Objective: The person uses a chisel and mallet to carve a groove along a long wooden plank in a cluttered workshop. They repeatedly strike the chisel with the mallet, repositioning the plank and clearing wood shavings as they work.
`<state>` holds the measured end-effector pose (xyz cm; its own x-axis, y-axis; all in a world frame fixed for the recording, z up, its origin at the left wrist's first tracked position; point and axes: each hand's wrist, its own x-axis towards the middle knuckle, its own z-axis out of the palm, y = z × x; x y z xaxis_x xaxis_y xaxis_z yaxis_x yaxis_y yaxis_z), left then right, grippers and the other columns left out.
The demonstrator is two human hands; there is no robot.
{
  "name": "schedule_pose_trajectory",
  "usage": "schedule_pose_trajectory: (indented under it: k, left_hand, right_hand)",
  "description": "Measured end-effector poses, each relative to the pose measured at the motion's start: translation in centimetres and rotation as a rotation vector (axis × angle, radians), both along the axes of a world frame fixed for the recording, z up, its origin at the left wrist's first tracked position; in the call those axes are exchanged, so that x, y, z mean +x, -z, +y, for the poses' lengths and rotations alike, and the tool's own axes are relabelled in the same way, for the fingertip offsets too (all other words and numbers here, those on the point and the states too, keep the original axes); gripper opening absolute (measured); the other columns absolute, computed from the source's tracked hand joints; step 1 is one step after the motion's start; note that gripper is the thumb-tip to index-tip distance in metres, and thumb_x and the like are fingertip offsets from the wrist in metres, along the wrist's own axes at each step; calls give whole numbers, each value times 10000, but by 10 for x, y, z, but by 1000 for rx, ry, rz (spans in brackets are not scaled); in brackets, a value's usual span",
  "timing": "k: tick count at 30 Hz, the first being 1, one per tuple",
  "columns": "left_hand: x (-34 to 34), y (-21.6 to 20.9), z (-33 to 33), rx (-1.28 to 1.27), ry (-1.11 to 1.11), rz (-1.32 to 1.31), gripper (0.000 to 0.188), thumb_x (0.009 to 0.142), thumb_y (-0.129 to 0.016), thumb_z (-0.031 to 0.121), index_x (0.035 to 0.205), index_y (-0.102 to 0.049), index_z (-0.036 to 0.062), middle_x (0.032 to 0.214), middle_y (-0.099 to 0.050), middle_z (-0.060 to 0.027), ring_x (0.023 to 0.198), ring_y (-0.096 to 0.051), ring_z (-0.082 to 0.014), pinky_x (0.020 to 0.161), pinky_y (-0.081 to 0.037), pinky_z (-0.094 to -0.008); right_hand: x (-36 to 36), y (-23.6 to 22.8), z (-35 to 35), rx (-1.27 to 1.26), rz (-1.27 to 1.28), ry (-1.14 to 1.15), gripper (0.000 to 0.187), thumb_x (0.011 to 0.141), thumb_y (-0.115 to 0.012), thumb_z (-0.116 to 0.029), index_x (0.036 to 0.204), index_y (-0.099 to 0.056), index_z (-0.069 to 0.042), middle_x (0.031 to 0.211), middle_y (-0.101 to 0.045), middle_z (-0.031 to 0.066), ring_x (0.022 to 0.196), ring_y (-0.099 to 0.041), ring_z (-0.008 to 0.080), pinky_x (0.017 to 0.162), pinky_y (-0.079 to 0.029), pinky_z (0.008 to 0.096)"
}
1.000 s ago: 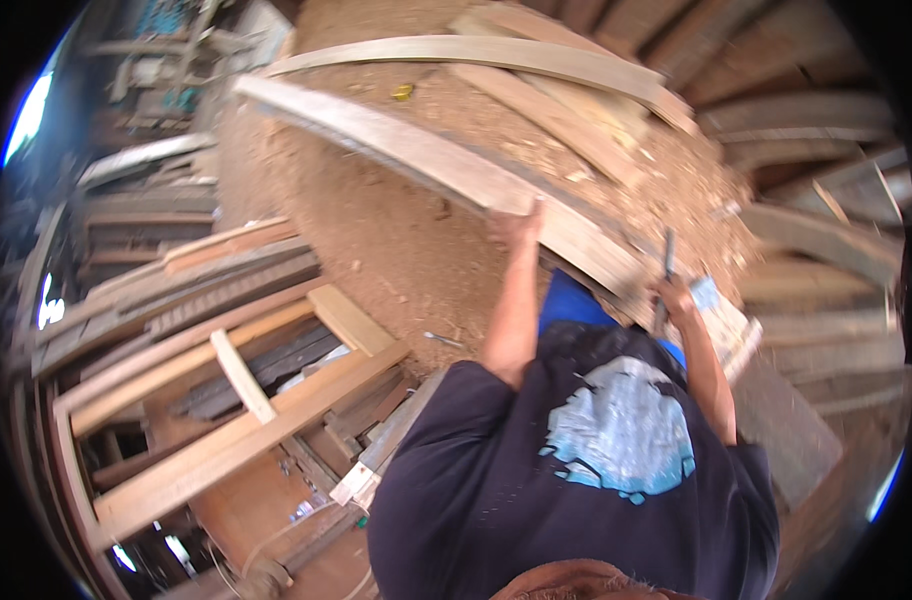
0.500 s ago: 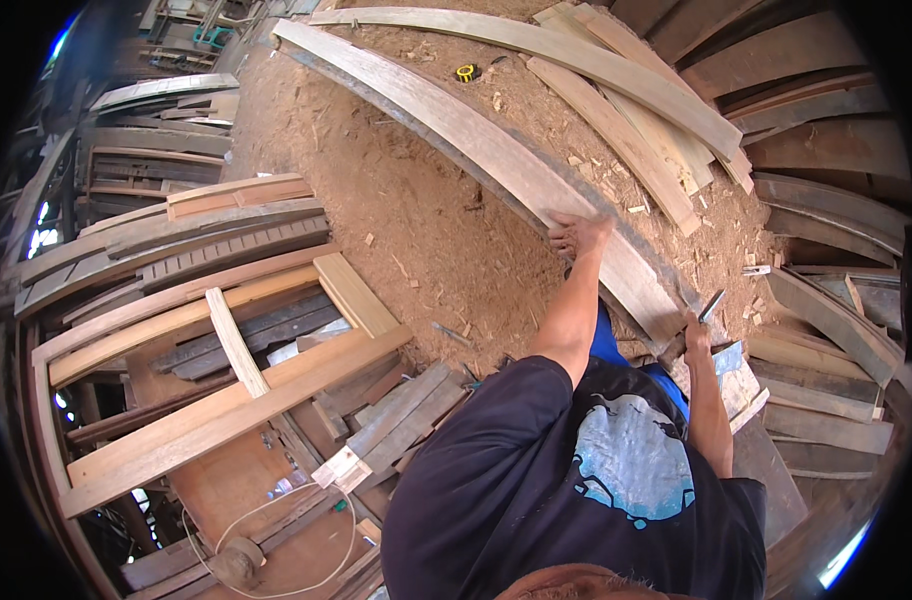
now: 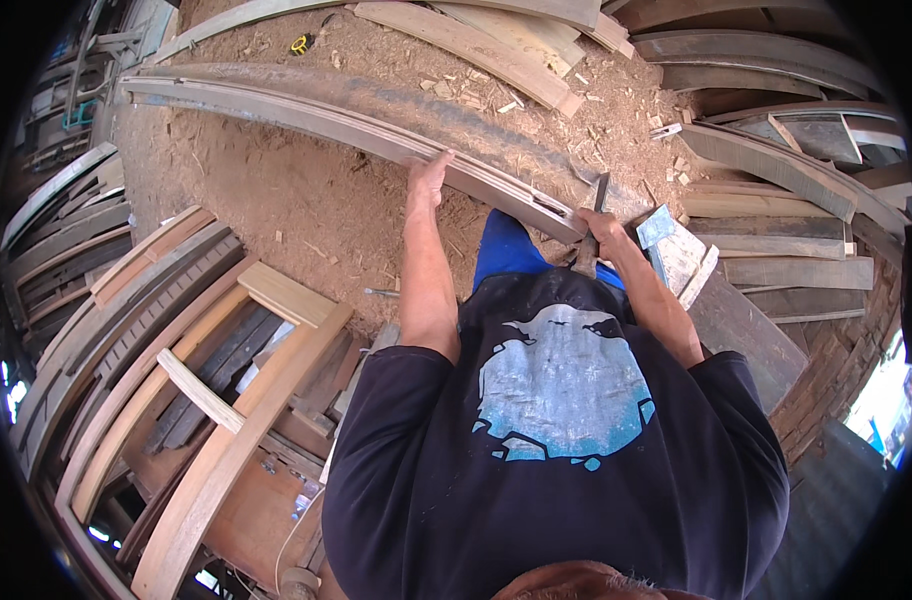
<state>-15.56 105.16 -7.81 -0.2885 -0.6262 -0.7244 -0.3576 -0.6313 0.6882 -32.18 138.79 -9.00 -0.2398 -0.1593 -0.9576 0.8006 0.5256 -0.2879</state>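
Note:
A long wooden plank stands tilted on its edge in front of me, running from the far left to my knees. Its upturned edge carries a long groove and a dark slot near the close end. My left hand grips the plank around its middle-right part, fingers over the top edge. At the near end my right hand is closed around a chisel, its dark blade pointing up and its handle toward my body. That hand also touches the plank's end. A dark worn beam lies just beyond the plank.
Loose boards and a yellow tape measure lie on the shaving-strewn ground. A wooden frame stands at left among stacked timber. More timber is piled at right, near a small block with a blue sheet.
The plank has turned from lying flat to standing on its edge, showing groove and slot. My left hand moved to its top edge; my right hand, keeping the chisel, came to its end. The view shifted.

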Motion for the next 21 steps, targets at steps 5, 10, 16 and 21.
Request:
schedule_pose_trajectory:
  k: [5, 10, 16, 21]
  left_hand:
    - [13, -4, 0, -22, 19, 103, 1235, 835, -810, 101, 1582, 168, 4, 1610, -266, -235, 1453, -345, -283, 1191, -267, -521]
    - [37, 11, 10, -85, -63, 468, 1003, 838, -793, 82, 1599, -141, 65, 1512, -418, -204, 1363, -444, -288, 1141, -344, -517]
    - [-23, 0, 36, -234, -527, -148, 816, 857, -701, -45, 1510, -213, -83, 1476, -453, -268, 1300, -542, -353, 1107, -458, -466]
    - [-18, 47, 52, -153, -551, 125, 822, 877, -610, -104, 1554, -148, -63, 1511, -420, -286, 1352, -505, -364, 1182, -402, -423]
  right_hand:
    - [7, 35, 25, -1, 66, -213, 439, 925, -735, -354, 1117, -635, 28, 931, -676, 136, 645, -647, 249, 509, -548, 386]
    - [10, -25, 14, -53, 192, -426, 446, 863, -800, -443, 945, -700, -17, 757, -646, 83, 625, -566, 175, 541, -456, 396]
    - [28, 5, 21, -230, 198, -386, 414, 843, -811, -388, 914, -676, -2, 745, -639, 72, 634, -571, 189, 560, -463, 397]
    - [14, 6, 44, -118, 374, -336, 239, 945, -726, -229, 919, -660, -1, 779, -633, 46, 699, -589, 168, 569, -464, 360]
